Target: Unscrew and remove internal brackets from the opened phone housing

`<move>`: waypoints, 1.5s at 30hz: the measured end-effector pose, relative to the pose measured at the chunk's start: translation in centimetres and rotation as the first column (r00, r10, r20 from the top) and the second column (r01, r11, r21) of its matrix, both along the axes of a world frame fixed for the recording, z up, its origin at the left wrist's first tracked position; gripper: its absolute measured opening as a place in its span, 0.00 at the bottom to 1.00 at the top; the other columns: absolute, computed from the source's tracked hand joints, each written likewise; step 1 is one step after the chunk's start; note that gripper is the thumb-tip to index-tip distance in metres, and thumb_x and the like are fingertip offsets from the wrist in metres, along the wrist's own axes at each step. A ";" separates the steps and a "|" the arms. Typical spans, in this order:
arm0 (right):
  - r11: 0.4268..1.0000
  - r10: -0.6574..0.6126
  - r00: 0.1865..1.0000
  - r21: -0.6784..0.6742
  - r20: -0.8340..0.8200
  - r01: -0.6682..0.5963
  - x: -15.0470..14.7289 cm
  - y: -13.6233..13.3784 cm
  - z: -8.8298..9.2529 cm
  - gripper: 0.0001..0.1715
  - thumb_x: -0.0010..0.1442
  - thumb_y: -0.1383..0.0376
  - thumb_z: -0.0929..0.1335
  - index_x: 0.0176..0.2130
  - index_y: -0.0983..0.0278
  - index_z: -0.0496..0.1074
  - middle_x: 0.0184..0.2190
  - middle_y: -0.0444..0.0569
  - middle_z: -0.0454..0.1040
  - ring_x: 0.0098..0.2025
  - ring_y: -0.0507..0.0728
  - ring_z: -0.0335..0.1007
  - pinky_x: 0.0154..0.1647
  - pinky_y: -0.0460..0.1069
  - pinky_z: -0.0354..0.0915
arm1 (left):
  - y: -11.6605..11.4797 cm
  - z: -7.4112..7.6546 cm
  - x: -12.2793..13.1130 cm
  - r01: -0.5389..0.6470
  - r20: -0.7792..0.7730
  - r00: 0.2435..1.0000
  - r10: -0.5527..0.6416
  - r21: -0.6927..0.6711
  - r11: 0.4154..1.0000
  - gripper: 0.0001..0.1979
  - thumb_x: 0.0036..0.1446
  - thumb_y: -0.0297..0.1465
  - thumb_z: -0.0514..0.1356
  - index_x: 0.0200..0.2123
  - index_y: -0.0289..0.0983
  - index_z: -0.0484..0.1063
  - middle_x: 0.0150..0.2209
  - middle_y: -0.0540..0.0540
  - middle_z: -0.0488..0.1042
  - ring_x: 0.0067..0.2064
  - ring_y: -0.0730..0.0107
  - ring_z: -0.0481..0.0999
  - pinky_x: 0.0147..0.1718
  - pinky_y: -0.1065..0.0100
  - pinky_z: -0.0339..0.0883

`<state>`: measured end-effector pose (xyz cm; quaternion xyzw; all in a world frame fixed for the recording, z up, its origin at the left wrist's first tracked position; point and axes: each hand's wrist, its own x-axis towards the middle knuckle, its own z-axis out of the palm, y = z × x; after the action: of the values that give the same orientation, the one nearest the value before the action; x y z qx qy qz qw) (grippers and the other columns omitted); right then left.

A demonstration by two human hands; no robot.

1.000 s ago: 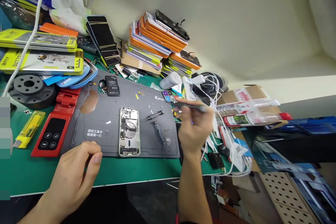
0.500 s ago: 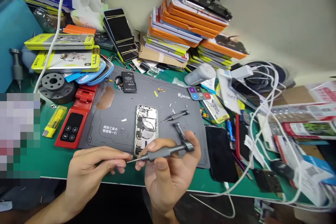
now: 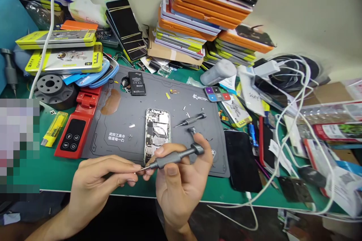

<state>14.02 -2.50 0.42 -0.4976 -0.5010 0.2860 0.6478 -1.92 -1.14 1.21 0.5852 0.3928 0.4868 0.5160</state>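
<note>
A grey precision screwdriver (image 3: 169,159) rests across the fingers of my right hand (image 3: 181,184), its cap against the index finger and its thin shaft pointing left. My left hand (image 3: 98,180) is closed in a pinch at the screwdriver's tip; anything tiny between the fingertips is hidden. Just beyond my hands, an opened phone (image 3: 157,130) with bare internals lies on the grey work mat (image 3: 113,147), its lower end partly covered by my right fingers. Another screwdriver (image 3: 190,119) lies right of the phone. A third one (image 3: 192,131) is mostly behind my right hand.
A black phone battery (image 3: 137,83) and small loose parts lie on the mat. A red folding device (image 3: 74,135) and yellow lighter (image 3: 54,128) are left. A black phone (image 3: 243,160) with a white cable (image 3: 251,216) sits right. Stacked orange boxes (image 3: 209,11) stand behind.
The camera view has shifted slightly. The screwdriver sits a little higher and further left in view, with its tip still at my left fingertips. Both hands keep their grip.
</note>
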 end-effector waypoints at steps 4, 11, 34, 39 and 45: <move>1.000 0.010 1.000 -0.023 -0.013 -0.010 0.0 -0.1 0.0 0.27 0.82 0.60 0.62 0.75 0.49 0.54 0.39 0.46 0.75 0.22 0.55 0.72 0.21 0.51 0.79 | -0.2 0.0 0.0 -0.013 -0.029 0.999 0.013 0.012 1.000 0.05 0.70 0.33 0.68 0.41 0.43 0.87 0.32 0.48 0.85 0.34 0.66 0.87 0.28 0.73 0.82; 0.992 0.116 0.976 -0.019 -0.187 -0.121 0.3 -0.2 0.0 0.27 0.82 0.57 0.66 0.73 0.49 0.57 0.41 0.45 0.75 0.20 0.53 0.71 0.17 0.48 0.76 | -0.3 -0.3 -0.3 0.042 -0.003 0.999 -0.042 0.032 0.999 0.07 0.68 0.29 0.69 0.45 0.47 0.86 0.39 0.51 0.87 0.38 0.68 0.88 0.37 0.73 0.84; 0.997 0.055 0.987 -0.048 -0.150 -0.063 0.3 -0.4 0.2 0.27 0.82 0.59 0.65 0.73 0.47 0.56 0.39 0.46 0.73 0.19 0.54 0.69 0.12 0.49 0.73 | 0.1 -0.3 -0.4 0.149 -0.007 0.989 -0.149 -0.005 0.989 0.14 0.67 0.21 0.67 0.50 0.45 0.83 0.43 0.51 0.87 0.42 0.70 0.88 0.42 0.74 0.84; 0.997 0.045 0.992 -0.064 -0.122 -0.053 0.4 -0.4 0.3 0.26 0.82 0.58 0.65 0.73 0.47 0.56 0.38 0.45 0.73 0.20 0.54 0.68 0.12 0.47 0.72 | 0.0 -0.2 -0.4 0.162 -0.002 0.987 -0.162 -0.005 0.987 0.16 0.66 0.20 0.67 0.51 0.44 0.82 0.44 0.51 0.87 0.43 0.70 0.88 0.42 0.74 0.84; 0.994 0.070 0.977 -0.064 -0.199 -0.084 0.5 -0.5 0.3 0.26 0.81 0.58 0.67 0.72 0.46 0.59 0.38 0.44 0.74 0.20 0.53 0.69 0.13 0.47 0.74 | 0.2 -0.1 -0.4 0.158 0.001 0.987 -0.158 0.001 0.987 0.12 0.68 0.22 0.67 0.50 0.43 0.83 0.43 0.51 0.87 0.41 0.71 0.88 0.40 0.75 0.84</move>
<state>14.53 -3.02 0.73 -0.4703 -0.4428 0.3766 0.6640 -2.37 -0.95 1.06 0.6143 0.3447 0.4451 0.5529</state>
